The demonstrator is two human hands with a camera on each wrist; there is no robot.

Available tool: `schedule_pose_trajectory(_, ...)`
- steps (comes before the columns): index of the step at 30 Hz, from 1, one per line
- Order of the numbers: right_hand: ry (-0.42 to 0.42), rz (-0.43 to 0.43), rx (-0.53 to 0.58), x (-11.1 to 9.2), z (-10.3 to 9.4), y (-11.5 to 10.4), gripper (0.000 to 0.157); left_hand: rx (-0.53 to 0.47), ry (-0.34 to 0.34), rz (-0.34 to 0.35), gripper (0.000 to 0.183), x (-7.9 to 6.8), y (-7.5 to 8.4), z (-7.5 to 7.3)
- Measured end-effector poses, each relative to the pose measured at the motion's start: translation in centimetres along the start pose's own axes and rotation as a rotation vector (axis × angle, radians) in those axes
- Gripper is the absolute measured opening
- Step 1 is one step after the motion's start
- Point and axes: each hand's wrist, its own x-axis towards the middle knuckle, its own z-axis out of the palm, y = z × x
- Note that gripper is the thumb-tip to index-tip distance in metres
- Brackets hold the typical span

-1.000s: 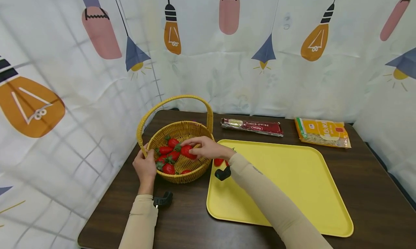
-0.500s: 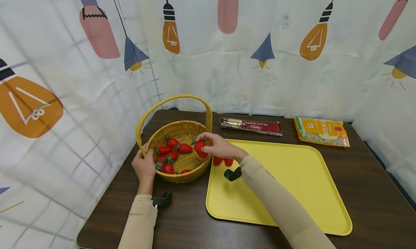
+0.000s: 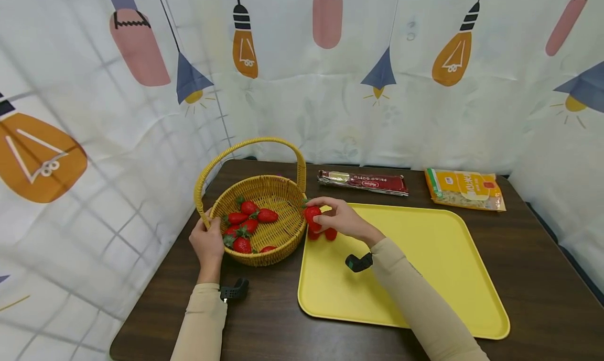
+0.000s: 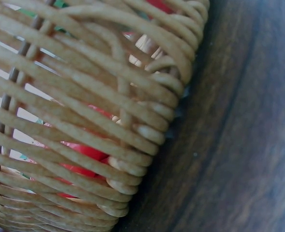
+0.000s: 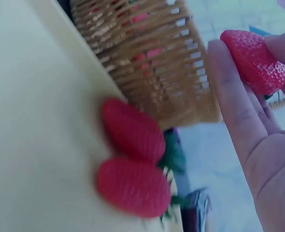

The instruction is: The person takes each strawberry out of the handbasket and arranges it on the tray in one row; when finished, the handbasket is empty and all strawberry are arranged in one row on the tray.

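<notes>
Basket (image 3: 289, 217): I see strawberries (image 3: 267, 215) inside
Tray (image 3: 330, 293): two strawberries (image 5: 132, 187) — far-left corner
Right grip (image 3: 344, 218): pinching a strawberry (image 3: 312, 218)
Left grip (image 3: 206, 241): holding basket

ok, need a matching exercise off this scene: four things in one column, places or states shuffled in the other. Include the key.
1. left hand
2. dark red packet
3. right hand
4. yellow tray

A. holds a single strawberry
B. has two other strawberries lying on it
C. grips the basket
D. lies on the table, beyond the yellow tray

Pairs: 1-C, 2-D, 3-A, 4-B
</notes>
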Motion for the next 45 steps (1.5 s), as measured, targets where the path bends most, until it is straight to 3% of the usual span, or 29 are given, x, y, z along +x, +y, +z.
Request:
schedule_pose_trajectory(6, 0.12, -0.016, 0.002, -1.3, -1.9, 1.1, 0.041, 0.008, -0.017, 0.005, 0.034, 0.0, 0.2, -0.2)
schedule_pose_trajectory(13, 0.205, -0.004, 0.029, -3.0, -3.7, 2.4, 0.04, 0.005, -0.012, 0.001, 0.034, -0.1, 0.1, -0.2)
schedule_pose_trajectory(29, 0.372, 0.143, 0.055, -4.6, -4.7, 5.5, 0.041, 0.031, -0.009, -0.008, 0.035, 0.0, -0.1, -0.2)
schedule_pose_trajectory(35, 0.37, 0.24, 0.061, -4.9, -4.6, 6.0, 0.041, 0.027, -0.001, -0.004, 0.034, 0.0, 0.0, -0.2)
schedule_pose_trajectory(45, 0.338, 0.257, -0.033, -5.1, -4.4, 6.4, 0.039, 0.01, 0.008, 0.003, 0.032, 0.0, 0.0, 0.0)
